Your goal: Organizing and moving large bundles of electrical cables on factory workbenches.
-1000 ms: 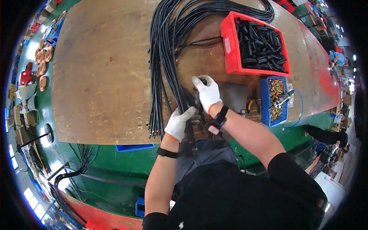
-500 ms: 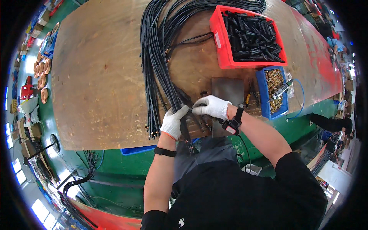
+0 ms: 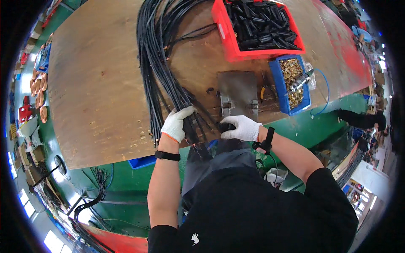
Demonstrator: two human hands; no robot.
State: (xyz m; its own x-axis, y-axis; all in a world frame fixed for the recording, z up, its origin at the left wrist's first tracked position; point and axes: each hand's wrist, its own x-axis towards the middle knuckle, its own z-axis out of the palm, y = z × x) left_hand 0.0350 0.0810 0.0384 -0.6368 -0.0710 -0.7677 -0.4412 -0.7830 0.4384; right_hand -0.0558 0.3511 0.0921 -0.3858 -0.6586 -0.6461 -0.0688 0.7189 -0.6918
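A thick bundle of black cables (image 3: 166, 71) runs down the table, some of its cut ends showing copper and hanging past the near edge. My left hand (image 3: 176, 125), in a white glove, is closed around part of the bundle near those ends. To the right, my gloved right hand (image 3: 242, 128) has its thumb and fingers closed on a short black piece (image 3: 228, 126), whose kind is mostly hidden by the fingers. A dark metal plate (image 3: 238, 86) with small fixtures lies on the table just beyond that hand.
Beyond the plate stands a red bin (image 3: 261, 54) of black plastic parts. A blue box (image 3: 281, 90) of small brass-coloured pieces sits beside it, with a tool (image 3: 300, 81) on an air hose across its top. Yellow-handled pliers (image 3: 262, 92) lie between plate and box.
My right hand has come away from the cables toward my body and right, now with a black piece in its fingers. My left hand stays on the bundle. The whole view has shifted.
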